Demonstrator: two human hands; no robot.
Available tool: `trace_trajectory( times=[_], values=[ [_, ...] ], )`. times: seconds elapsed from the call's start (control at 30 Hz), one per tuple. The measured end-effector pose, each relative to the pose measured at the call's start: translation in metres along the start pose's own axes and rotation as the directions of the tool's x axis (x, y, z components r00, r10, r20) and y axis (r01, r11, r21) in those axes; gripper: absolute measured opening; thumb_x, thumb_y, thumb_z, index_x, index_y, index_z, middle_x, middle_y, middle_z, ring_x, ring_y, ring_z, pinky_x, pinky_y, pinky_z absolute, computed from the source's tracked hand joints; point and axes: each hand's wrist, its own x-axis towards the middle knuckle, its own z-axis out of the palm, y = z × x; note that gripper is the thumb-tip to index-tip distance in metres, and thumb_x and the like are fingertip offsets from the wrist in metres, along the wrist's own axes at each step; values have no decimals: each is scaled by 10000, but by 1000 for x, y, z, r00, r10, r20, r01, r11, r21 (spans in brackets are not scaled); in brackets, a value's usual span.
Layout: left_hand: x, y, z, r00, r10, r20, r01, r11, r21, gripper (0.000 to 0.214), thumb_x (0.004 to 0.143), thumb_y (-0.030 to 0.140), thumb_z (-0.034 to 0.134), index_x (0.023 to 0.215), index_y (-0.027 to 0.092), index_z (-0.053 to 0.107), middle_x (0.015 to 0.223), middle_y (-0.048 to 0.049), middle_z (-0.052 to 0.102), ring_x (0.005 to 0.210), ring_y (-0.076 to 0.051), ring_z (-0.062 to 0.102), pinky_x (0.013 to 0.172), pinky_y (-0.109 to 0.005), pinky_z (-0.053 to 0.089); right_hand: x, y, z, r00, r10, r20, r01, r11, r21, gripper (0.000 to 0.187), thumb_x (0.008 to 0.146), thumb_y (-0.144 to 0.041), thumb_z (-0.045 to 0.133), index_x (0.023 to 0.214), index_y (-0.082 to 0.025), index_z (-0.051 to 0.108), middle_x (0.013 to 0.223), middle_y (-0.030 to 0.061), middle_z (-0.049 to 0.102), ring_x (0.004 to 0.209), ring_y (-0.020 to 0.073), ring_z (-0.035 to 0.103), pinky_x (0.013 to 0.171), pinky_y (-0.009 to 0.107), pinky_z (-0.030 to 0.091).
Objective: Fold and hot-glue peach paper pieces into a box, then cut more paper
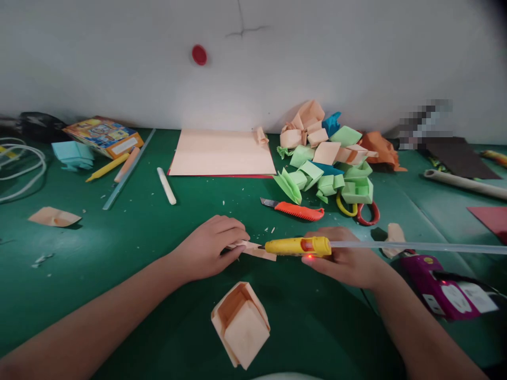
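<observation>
My right hand (346,258) is wrapped round a yellow hot glue gun (291,246), whose red light glows. A long clear glue stick (412,246) sticks out of its back end toward the right. The gun's nozzle touches or nearly touches a small folded strip of peach paper (259,252). My left hand (216,248) pinches that strip between thumb and fingers, low over the green table. Nearer to me lies a folded peach paper box (243,327), its open side facing up and left. An orange box cutter (299,210) lies just beyond the glue gun.
Folded green and peach paper pieces (312,171) are heaped at the back, with scissors (368,214) partly under them. Peach sheets (224,153) lie by the wall. A purple power strip (439,287) is at right. Crayons (106,168), a white stick (166,186) and a colourful box (103,136) are left.
</observation>
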Motion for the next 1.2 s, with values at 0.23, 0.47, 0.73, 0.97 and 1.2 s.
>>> trace_trajectory(
  times=[0.23, 0.47, 0.73, 0.97, 1.2],
  values=[
    [1, 0, 0, 1000, -8, -6, 8, 1000, -2, 163, 1016, 210, 547, 1075, 192, 698, 1087, -73, 731, 1019, -202, 675, 875, -345, 507, -2, 3, 1, 1000, 13, 5, -12, 999, -29, 390, 1041, -510, 477, 788, -227, 568, 717, 9, 617, 626, 175, 555, 605, 318, 354],
    [0, -2, 2, 999, 30, -22, -29, 999, 33, 155, 1005, 203, 565, 1010, 200, 720, 1057, -67, 733, 971, -188, 682, 858, -346, 509, -1, 3, 0, 1000, 3, 28, -1, 997, -81, 410, 1047, -510, 455, 787, -217, 577, 746, 27, 643, 649, 180, 563, 617, 320, 361],
    [2, -1, 3, 998, 49, -36, -47, 997, 59, 138, 995, 194, 578, 969, 187, 714, 1047, -68, 738, 949, -191, 684, 848, -345, 512, -1, 2, 0, 999, -9, 42, 13, 996, -93, 427, 1053, -527, 439, 788, -215, 562, 728, 21, 629, 629, 169, 548, 618, 312, 346],
    [1, -1, 2, 998, 48, -47, -45, 998, 53, 134, 989, 188, 584, 966, 189, 716, 1041, -68, 740, 956, -194, 687, 852, -350, 521, 0, -1, 0, 1000, -8, 25, 9, 999, -47, 384, 1043, -491, 467, 769, -226, 513, 702, 3, 590, 618, 168, 530, 610, 316, 337],
    [2, 0, 1, 998, 48, -38, -46, 998, 52, 137, 989, 187, 582, 966, 189, 717, 1027, -66, 741, 945, -194, 689, 853, -349, 522, 1, -2, 0, 999, 24, 40, -24, 1000, -20, 340, 1022, -478, 500, 796, -228, 545, 721, 7, 608, 634, 177, 553, 619, 315, 363]
  ],
)
